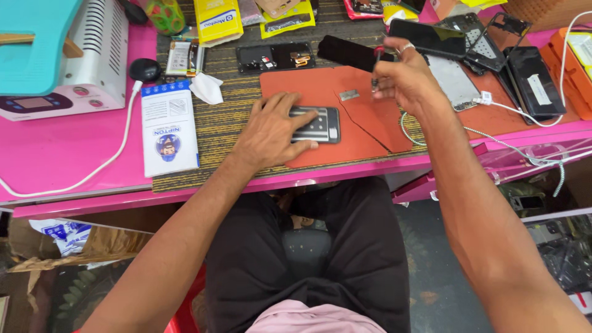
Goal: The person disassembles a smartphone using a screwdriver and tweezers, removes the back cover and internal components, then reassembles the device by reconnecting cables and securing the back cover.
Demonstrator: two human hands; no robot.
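My left hand (271, 131) lies flat on an opened phone (320, 124), pressing it down on a cracked orange work mat (364, 132). The phone's back is off and its dark inner parts show. My right hand (404, 77) hovers just right of and above the phone, fingers pinched on a small screwdriver (375, 73) with a red top, its tip pointing down at the mat. A small metal plate (349, 95) lies loose on the mat between the phone and the screwdriver tip.
A white and blue box (168, 127) lies left of the mat. A white machine (68, 58) stands at the back left, its cable trailing over the pink table (55, 154). Phone frames and screens (493, 46) crowd the back right. An open drawer (530, 161) juts out at right.
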